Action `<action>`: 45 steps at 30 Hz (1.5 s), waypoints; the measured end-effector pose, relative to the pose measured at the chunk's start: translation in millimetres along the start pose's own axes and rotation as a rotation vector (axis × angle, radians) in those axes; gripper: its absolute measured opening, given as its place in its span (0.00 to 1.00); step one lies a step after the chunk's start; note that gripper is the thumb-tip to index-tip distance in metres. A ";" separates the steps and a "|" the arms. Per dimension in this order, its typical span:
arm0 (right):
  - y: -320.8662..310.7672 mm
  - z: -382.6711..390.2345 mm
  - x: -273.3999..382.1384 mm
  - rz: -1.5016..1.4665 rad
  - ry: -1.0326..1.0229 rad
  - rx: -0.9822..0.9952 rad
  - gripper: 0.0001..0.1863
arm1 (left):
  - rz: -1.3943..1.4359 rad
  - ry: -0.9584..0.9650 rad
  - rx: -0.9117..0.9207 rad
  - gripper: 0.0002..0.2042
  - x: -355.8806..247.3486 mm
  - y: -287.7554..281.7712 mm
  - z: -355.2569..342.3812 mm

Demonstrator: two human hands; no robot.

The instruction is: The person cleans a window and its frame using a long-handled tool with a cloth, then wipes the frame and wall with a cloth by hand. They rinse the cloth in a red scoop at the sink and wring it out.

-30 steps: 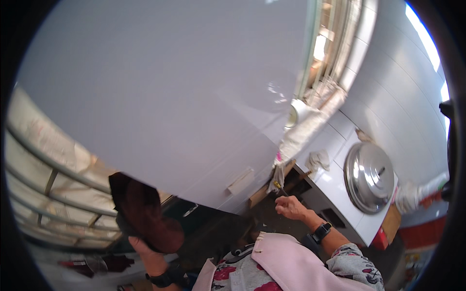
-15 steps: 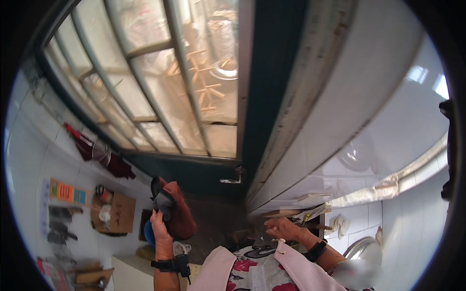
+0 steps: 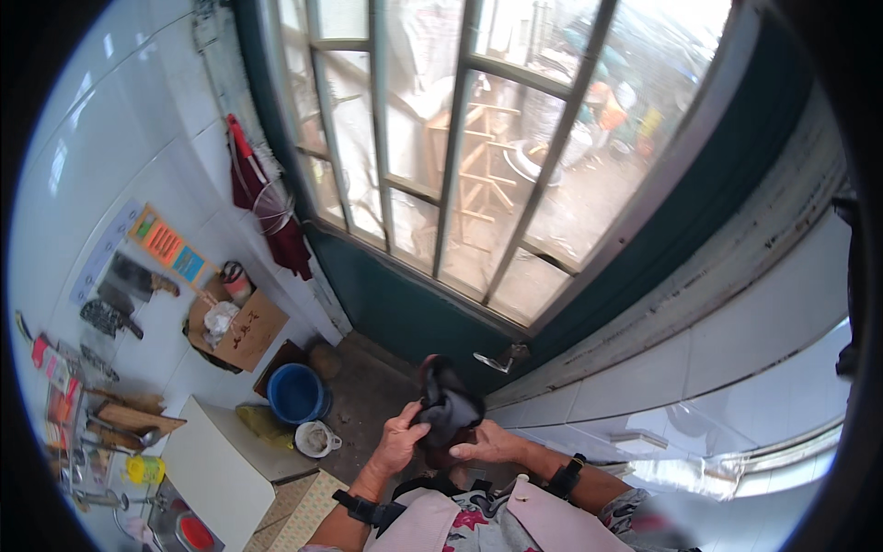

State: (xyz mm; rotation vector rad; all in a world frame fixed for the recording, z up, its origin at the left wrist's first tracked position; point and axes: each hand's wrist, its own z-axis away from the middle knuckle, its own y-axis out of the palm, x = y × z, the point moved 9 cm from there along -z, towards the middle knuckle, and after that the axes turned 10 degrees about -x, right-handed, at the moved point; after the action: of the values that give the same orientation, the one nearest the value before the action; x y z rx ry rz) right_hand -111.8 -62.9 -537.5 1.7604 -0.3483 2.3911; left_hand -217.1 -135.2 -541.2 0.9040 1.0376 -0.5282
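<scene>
Holding dark bundle [image 3: 451, 412] (both hands [image 3: 397, 442]).

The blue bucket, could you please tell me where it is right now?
In the head view, the blue bucket is left of the left hand, beside the white pail, below and right of the cardboard box.

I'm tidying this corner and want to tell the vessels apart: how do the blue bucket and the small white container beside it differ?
Colour: the blue bucket is strong blue, the white container whitish.
Size: the bucket looks clearly wider than the container.
Contents: the container has something pale inside; the bucket's inside shows blue.
Shared: both have round, open tops.
</scene>
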 end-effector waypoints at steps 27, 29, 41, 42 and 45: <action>-90.5 281.7 321.8 1.379 -0.925 -1.347 0.24 | 0.819 0.461 0.187 0.24 -268.8 82.5 -105.3; -96.5 288.6 317.1 1.534 -0.899 -1.422 0.20 | 0.851 0.613 0.233 0.25 -326.4 105.0 -115.7; -133.8 272.8 280.2 1.893 -0.885 -1.627 0.10 | 0.013 1.237 -0.573 0.21 -572.5 216.1 -193.9; -132.4 272.6 281.5 1.875 -0.910 -1.610 0.12 | -0.165 1.083 -0.646 0.22 -569.1 230.0 -209.8; -129.6 274.1 287.5 1.821 -0.954 -1.591 0.11 | -0.378 1.281 -0.810 0.25 -558.3 267.3 -193.2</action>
State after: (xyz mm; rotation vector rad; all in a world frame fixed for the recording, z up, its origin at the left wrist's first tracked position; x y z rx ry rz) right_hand 87.5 -17.9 -173.1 1.1551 -3.3783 -0.0416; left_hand -358.1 153.6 22.0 0.2078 2.3731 0.2925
